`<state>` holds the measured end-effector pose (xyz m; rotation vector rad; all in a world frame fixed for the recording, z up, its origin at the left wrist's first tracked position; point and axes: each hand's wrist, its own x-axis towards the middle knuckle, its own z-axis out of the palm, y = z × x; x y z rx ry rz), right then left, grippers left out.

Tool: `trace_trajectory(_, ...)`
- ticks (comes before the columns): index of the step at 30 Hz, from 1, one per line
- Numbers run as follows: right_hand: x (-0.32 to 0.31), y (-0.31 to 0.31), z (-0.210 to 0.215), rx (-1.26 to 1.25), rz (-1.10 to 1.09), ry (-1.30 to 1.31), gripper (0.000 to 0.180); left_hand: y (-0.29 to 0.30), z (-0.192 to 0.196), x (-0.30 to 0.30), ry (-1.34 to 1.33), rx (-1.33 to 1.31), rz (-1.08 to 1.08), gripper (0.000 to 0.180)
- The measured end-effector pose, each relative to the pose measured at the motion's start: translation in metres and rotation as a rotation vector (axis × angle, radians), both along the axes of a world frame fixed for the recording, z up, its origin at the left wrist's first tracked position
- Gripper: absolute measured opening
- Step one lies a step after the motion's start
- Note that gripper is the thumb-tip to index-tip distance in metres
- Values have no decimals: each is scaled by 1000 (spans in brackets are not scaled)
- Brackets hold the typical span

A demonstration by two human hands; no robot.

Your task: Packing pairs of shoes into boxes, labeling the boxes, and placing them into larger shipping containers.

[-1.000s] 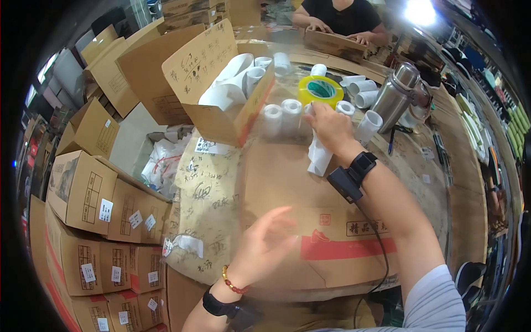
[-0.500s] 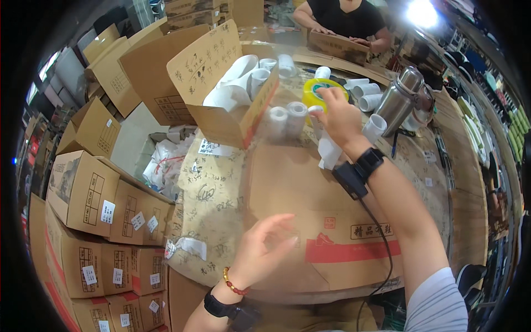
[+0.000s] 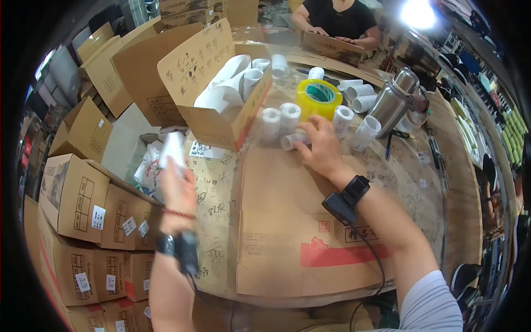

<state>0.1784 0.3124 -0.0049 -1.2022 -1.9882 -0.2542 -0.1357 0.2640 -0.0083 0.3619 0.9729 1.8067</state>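
My left hand [image 3: 180,191] is over the left edge of the table, closed on a white paper piece [image 3: 173,149] that is blurred by motion. My right hand [image 3: 322,148] has its thumb and fingers around a small white paper roll [image 3: 290,141] that lies on its side at the far edge of a flat brown cardboard box [image 3: 276,193]. Just beyond it stand two white rolls [image 3: 271,123], close together. A large roll of yellow tape [image 3: 319,99] lies behind my right fingers, with another white roll [image 3: 343,118] upright beside it.
An open carton [image 3: 210,124] holds white paper rolls. Left of the table are a bin of crumpled plastic [image 3: 148,166] and stacked shoe boxes [image 3: 83,196]. A steel flask [image 3: 395,102] and a pen [image 3: 388,145] are at right. Across the table, a person's hands rest on a box [image 3: 332,47].
My left hand has swung left and farther away, now with a white piece in it. My right hand has come back from the tape, down and left, onto a small roll.
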Motion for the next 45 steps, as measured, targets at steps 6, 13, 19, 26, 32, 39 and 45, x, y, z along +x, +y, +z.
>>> trace_trajectory(6,22,18,-30,-269,21,-37,37,11,-28,-20,361,-44,-231,59)
trace_trajectory(13,36,39,-16,-369,117,-321,33,-63,-57,49,1922,-179,-294,60)
trace_trajectory(19,46,24,39,-430,165,-274,33,-65,-59,50,2055,-195,-239,53)
trace_trajectory(26,33,50,30,-347,-21,-278,42,-63,-59,53,2028,-150,-199,50)
trace_trajectory(32,22,40,24,-162,-117,-277,39,-64,-55,55,2033,-112,-146,43)
trace_trajectory(39,71,23,28,25,-485,-267,21,-64,-52,54,2009,-109,-145,42)
trace_trajectory(45,71,-27,41,-112,-91,-69,12,-58,-70,35,1721,-1,-186,45)
